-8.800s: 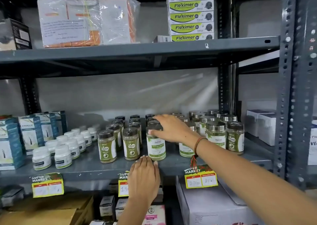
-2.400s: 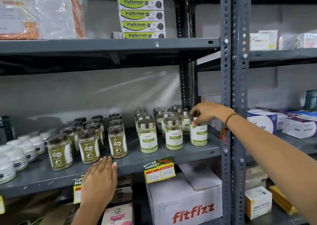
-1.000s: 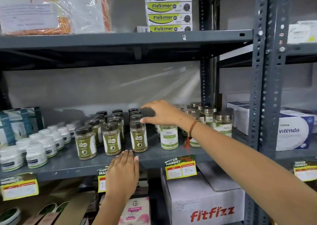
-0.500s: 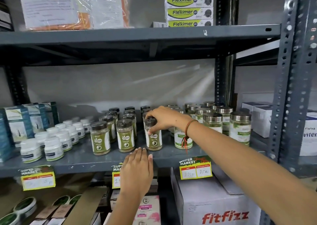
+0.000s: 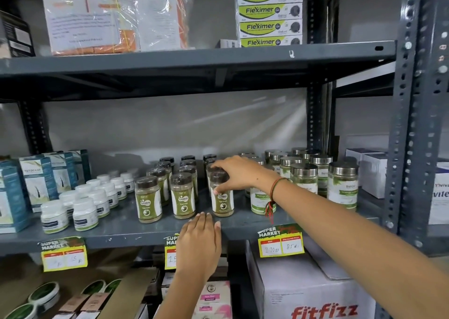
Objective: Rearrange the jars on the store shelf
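Note:
On the grey middle shelf (image 5: 121,231) stand rows of brown-capped jars of olive powder with green and white labels. My right hand (image 5: 239,174) grips the front right one, a brown-capped jar (image 5: 222,205), by its cap and shoulder; it stands upright on the shelf. Two more front jars (image 5: 147,200) (image 5: 182,197) stand to its left. To the right is a group of silver-lidded jars (image 5: 303,179) with pale green labels. My left hand (image 5: 199,243) lies flat on the shelf's front edge, fingers together, holding nothing.
Small white tubs (image 5: 85,209) and blue cartons (image 5: 36,180) fill the shelf's left end. Price tags (image 5: 280,244) hang from the front edge. A perforated steel upright (image 5: 410,124) rises at right. A Fitfizz box (image 5: 315,294) sits below; Fleximer boxes (image 5: 269,12) stack above.
My right hand came back from the silver-lidded jars at right to the brown-capped jars and closed on the front right one. My left hand stayed on the shelf edge.

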The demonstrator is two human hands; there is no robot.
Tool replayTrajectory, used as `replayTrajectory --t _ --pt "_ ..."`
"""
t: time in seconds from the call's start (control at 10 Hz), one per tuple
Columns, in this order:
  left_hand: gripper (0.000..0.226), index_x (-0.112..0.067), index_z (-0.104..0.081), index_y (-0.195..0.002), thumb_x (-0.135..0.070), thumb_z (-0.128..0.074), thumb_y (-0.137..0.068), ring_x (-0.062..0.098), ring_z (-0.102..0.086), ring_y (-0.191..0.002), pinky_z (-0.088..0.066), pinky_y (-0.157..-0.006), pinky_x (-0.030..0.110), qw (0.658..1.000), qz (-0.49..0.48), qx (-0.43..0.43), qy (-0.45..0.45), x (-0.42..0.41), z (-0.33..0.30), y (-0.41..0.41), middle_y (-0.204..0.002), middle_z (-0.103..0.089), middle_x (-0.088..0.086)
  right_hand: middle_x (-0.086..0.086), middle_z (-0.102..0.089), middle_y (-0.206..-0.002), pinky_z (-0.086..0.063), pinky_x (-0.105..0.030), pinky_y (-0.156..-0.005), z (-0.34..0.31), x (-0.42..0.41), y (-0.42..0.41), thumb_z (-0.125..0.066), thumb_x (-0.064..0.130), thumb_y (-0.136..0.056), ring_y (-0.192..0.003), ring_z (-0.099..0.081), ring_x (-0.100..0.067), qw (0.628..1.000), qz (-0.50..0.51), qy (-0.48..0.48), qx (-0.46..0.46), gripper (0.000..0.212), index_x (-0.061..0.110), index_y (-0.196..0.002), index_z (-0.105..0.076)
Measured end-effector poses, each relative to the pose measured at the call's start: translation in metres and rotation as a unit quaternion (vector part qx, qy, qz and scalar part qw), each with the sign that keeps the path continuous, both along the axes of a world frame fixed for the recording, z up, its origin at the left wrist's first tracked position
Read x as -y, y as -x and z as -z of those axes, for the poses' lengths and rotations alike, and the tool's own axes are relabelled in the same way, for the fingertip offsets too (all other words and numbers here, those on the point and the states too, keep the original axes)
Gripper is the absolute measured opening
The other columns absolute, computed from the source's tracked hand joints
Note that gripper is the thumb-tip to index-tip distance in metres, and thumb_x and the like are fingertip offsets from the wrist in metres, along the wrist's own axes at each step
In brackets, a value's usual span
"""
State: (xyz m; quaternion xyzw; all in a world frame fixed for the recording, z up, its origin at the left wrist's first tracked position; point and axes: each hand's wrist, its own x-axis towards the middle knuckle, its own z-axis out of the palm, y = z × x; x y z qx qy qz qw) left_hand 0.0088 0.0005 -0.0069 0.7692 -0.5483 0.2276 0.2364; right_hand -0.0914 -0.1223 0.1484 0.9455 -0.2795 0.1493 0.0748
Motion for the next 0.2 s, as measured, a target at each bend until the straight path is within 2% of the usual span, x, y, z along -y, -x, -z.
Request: replayTrajectory --t 0.1,0.2 --pt "0.057 -0.014 -0.048 -0.133 -0.045 -0.018 -0.095 0.017 -0.046 -0.130 -0.036 -0.110 0.033 0.999 0.003 -0.006 -0.043 -0.001 -0.007 -0.001 -0.139 -0.053 0.005 -0.005 -0.061 -0.132 -0.051 -0.043 -0.090 -0.002 -0.006 0.013 -0.065 0.067 -0.076 -0.117 -0.059 -0.028 0.999 -0.003 0.027 0.040 0.081 0.028 -0.144 -0.044" --pt "0.048 -0.019 -0.059 -0.110 -0.045 -0.023 -0.094 0.022 -0.062 -0.107 -0.053 -0.085 0.037 0.999 0.012 0.001 -0.049 -0.006 -0.024 -0.002 -0.119 -0.066 0.003 -0.001 -0.061 -0.133 -0.052 -0.042 -0.092 -0.012 -0.022 0.038 -0.063 0.063 -0.081 -0.118 -0.059 -0.024 0.992 -0.017 0.063 0.111 0.069 0.030 -0.141 -0.048"
